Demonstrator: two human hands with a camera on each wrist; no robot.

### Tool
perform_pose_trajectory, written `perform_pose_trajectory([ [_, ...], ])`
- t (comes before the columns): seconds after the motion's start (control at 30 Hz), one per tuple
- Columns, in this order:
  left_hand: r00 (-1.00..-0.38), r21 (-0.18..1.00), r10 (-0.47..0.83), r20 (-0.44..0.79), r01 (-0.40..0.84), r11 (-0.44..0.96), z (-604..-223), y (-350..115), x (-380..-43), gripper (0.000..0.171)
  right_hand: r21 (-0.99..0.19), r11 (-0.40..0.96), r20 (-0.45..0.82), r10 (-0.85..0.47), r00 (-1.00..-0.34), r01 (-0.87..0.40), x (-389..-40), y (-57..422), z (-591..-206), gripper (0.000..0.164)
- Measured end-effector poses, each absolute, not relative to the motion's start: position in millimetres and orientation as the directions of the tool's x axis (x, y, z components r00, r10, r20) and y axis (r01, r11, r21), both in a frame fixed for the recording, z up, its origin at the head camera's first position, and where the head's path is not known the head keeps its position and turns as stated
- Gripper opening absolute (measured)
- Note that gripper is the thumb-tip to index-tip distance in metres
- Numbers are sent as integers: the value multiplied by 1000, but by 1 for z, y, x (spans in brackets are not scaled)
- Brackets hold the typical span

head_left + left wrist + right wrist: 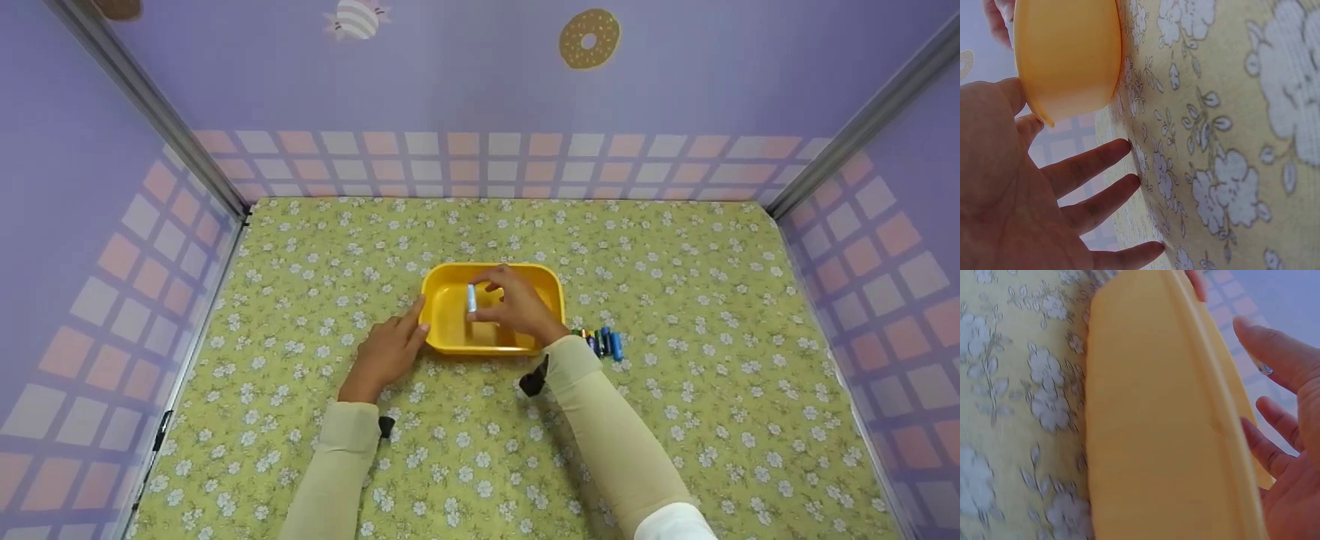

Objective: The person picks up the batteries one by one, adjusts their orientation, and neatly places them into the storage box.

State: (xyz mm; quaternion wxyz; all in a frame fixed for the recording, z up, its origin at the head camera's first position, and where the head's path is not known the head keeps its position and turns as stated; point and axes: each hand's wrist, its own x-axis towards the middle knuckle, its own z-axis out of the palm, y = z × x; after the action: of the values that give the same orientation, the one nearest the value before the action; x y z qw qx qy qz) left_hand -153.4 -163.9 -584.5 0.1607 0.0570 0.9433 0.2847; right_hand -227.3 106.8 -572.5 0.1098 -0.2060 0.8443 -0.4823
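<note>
A yellow plastic bin (452,346) stands on the tablecloth. My right hand (517,304) reaches over it and pinches a small light-blue and white battery (472,298) by its ends, between thumb and fingertips. In the right wrist view the bin's outer wall hides part of that hand, and only a sliver of the battery (1264,368) shows. My left hand (386,349) touches the bin's left rim with thumb and index finger. Its other fingers (1100,209) are straight and spread, their tips close to the cloth.
Several batteries (616,346) in blue, green and other colours lie in a row just right of the bin, partly behind my right wrist. A floral yellow-green cloth (712,300) covers the table. Purple panels (465,82) with checked borders enclose the back and both sides.
</note>
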Motion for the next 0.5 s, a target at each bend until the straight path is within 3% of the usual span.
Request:
perform_pose_trajectory([
  [0.5,-937,554,203,-284,12,833,-583,-163,-154,59,-800,562,-45,-407,-912,-211,-232,67,-588,52],
])
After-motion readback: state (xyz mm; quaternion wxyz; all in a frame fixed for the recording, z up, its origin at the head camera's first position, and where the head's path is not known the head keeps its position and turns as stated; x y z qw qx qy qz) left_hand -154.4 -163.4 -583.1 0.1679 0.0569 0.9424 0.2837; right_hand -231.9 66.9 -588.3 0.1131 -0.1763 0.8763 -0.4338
